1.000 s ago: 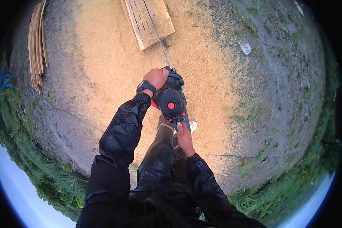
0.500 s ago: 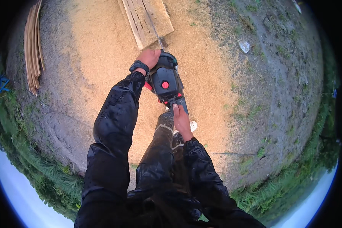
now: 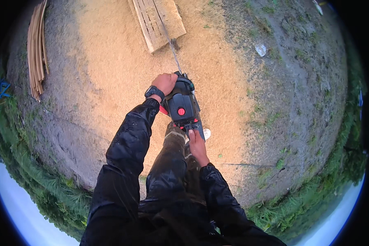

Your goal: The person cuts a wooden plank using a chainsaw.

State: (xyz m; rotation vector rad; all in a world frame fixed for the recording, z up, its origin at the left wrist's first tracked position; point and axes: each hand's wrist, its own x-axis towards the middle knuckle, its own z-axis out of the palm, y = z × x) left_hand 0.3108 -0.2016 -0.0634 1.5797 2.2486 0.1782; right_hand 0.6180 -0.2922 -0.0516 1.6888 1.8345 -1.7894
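Observation:
A black and red chainsaw is held in front of my legs, its bar pointing away from me. My left hand, with a dark watch at the wrist, is closed round the front handle. Farther back, my right hand grips the rear handle, thumb on top; its other fingers are mostly hidden. The thin bar reaches over a slab of sawn timber with several long cuts along it. Whether the chain touches the wood I cannot tell.
Sawdust covers the ground around the timber and my feet. A stack of long thin boards lies at the far left. A pale scrap is on the dirt to the right. Grass and bushes border the ground.
Both hands have drawn the chainsaw back toward me, so more of its bar shows between its body and the timber. The timber stays in place.

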